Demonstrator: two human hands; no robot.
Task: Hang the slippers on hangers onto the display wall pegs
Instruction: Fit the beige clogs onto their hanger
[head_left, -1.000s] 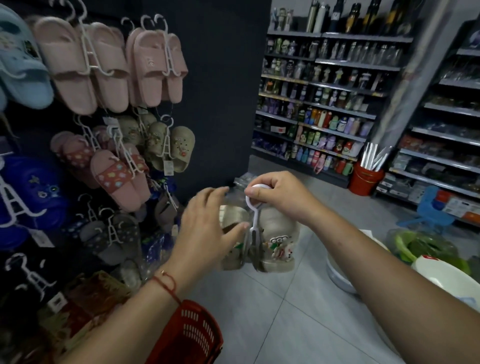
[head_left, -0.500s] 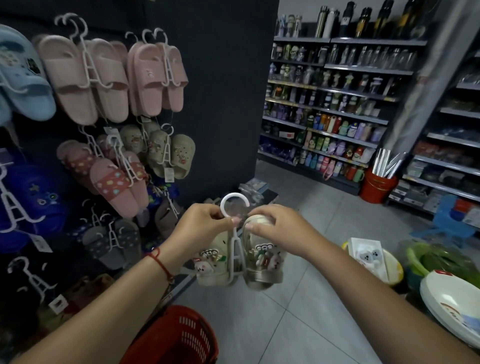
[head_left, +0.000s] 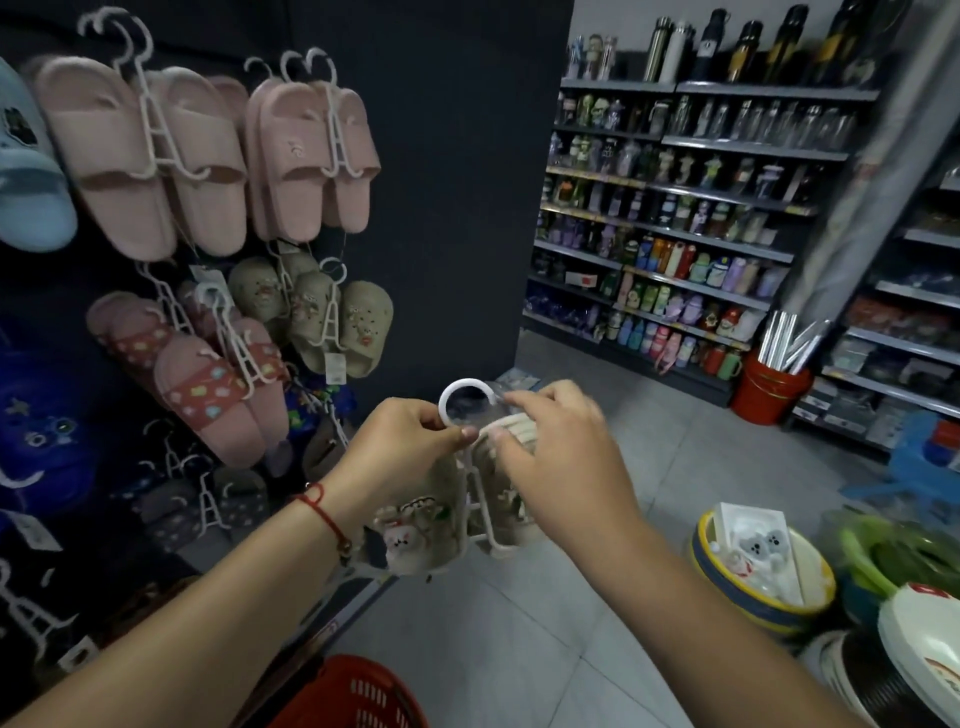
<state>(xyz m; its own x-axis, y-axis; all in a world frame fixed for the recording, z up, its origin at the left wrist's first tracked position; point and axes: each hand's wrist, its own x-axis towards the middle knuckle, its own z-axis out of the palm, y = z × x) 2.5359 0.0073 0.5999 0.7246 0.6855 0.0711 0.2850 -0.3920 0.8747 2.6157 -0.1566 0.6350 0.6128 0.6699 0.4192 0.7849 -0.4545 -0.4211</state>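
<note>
A: Containers, left to right?

B: Red basket (head_left: 358, 696) at bottom edge, contents hidden. Yellow-rimmed bowl (head_left: 763, 566) on the floor at right holds a white card with small grey toy figures. Red bucket (head_left: 772, 387) below the bottle shelves (head_left: 670, 228) holds silvery rolls standing upright.

A: Any writing?

B: None legible. Paper tags hang from the wall pairs, print too small to read.

A: Hands and the task pair?

B: Beige slippers (head_left: 457, 519) with cartoon charms sit on a white hanger (head_left: 466, 402), held in mid-air in front of the display wall (head_left: 457, 182), not on a peg. Left hand (head_left: 402, 452) pinches the hanger just under its round hook. Right hand (head_left: 561, 457) curls over the top of the right slipper, fingertips touching the hook's right side; motion-blurred. A matching beige pair (head_left: 332, 322) already hangs on the wall, below the pink slides (head_left: 311, 156).

A: Against half a second ago?

B: Pair has tilted, charms now point down-left; right hand has slid up toward the hook; left grip unchanged
</note>
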